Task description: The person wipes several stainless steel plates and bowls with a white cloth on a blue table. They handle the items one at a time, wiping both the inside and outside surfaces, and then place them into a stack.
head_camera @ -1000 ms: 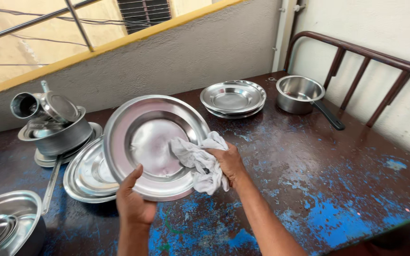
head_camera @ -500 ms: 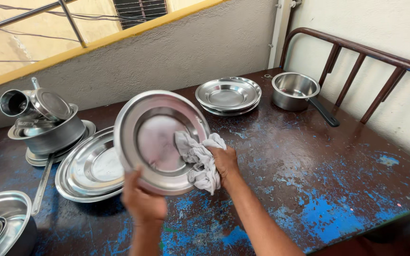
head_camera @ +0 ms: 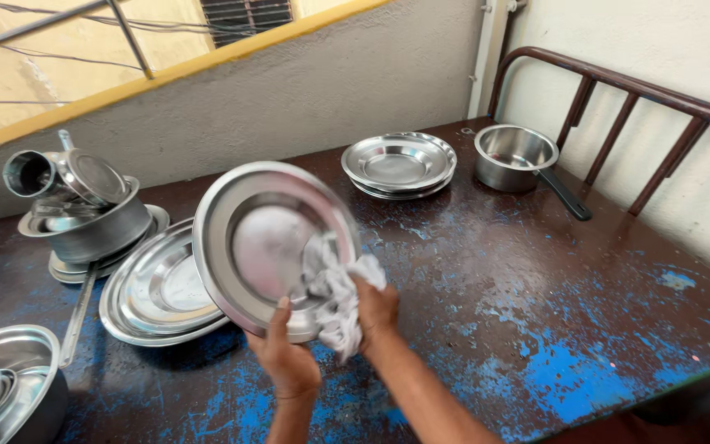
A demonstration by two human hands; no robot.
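While my left hand (head_camera: 288,362) grips the tilted steel plate (head_camera: 269,247) by its lower rim at centre frame, my right hand (head_camera: 375,308) clenches the white cloth (head_camera: 334,300) against it; that thin grip could slip, dropping it onto the stacked plates (head_camera: 158,292).

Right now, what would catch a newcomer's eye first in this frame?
A round steel plate held up on edge at centre: the left hand has a grip on its lower rim while the right hand presses a white cloth against its face. Behind it, to the left, more steel plates lie stacked on the worn table with chipped blue paint. At the far right corner stands a small saucepan with a black handle.
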